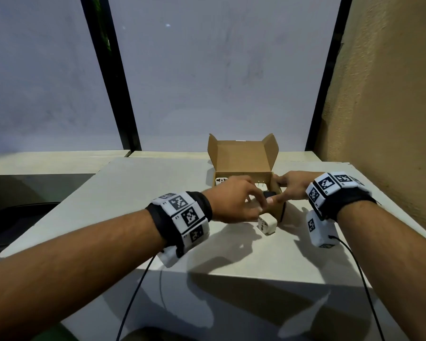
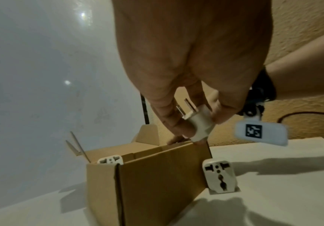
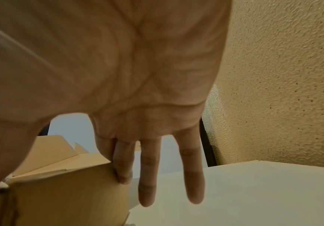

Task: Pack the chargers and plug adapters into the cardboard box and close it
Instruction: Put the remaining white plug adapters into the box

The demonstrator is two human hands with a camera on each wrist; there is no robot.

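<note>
While the small brown cardboard box (image 1: 246, 173) stands open on the pale white table (image 1: 158, 193), with its lid and side flaps raised toward the window, the packing looks only partly done. One white plug adapter with a socket face (image 2: 110, 160) already sits inside, at the left end of the box, and in the head view some thin pins of another white piece show near the middle, although I cannot say what that piece is. A dark object (image 1: 269, 194) also lies between the two hands in that view; it is too small to identify.

The left hand (image 1: 234, 200) is over the near wall of the box, and its fingers and thumb are pinched round a small white plug piece with two flat metal prongs (image 2: 197, 122) (the prongs point up and to the left in the left wrist view). My judgement is that this piece goes into the box next. A second white socket-faced adapter (image 2: 220, 175) waits outside, standing on the table just beside the box's near right corner.

The right hand (image 1: 293, 187) steadies the box at its right end: in the right wrist view one fingertip (image 3: 123, 175) presses on the cardboard corner, and the other fingers hang straight beside the wall, holding nothing.

So at least two items remain to go in, and then the flaps must be folded shut. Most of the inside of the box is hidden behind the hands, so the true count inside is uncertain.
</note>
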